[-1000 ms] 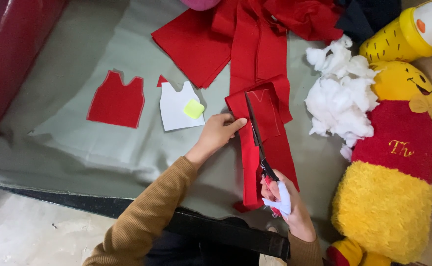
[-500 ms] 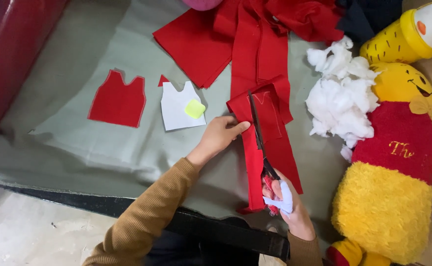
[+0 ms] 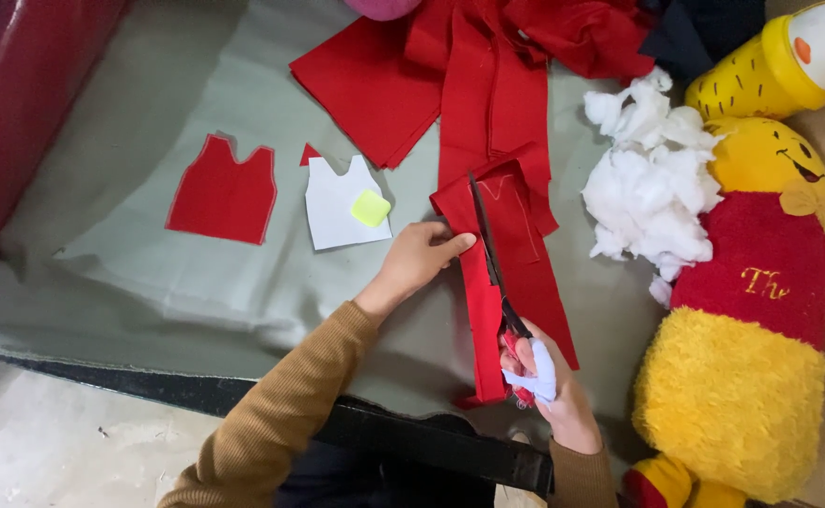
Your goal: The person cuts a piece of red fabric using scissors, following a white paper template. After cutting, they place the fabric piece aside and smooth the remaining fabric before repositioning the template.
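scissors point(image 3: 492, 254) gripped in right hand point(image 3: 544, 386) cross red strip point(image 3: 516, 273) pinched by left hand point(image 3: 417, 259).

Looking down, I see my left hand point(image 3: 419, 261) pinching the left edge of a long folded strip of red felt fabric point(image 3: 516, 282) on the grey cloth-covered table point(image 3: 149, 273). My right hand point(image 3: 549, 390), one finger wrapped in white bandage, grips long dark-bladed scissors with red handles point(image 3: 492, 259), whose blades lie along the strip. To the left lie a red vest-shaped felt cutout point(image 3: 224, 191) and a white paper vest pattern point(image 3: 342, 202); a pile of white stuffing point(image 3: 652, 183) and a yellow plush bear in a red shirt point(image 3: 751, 310) sit on the right.
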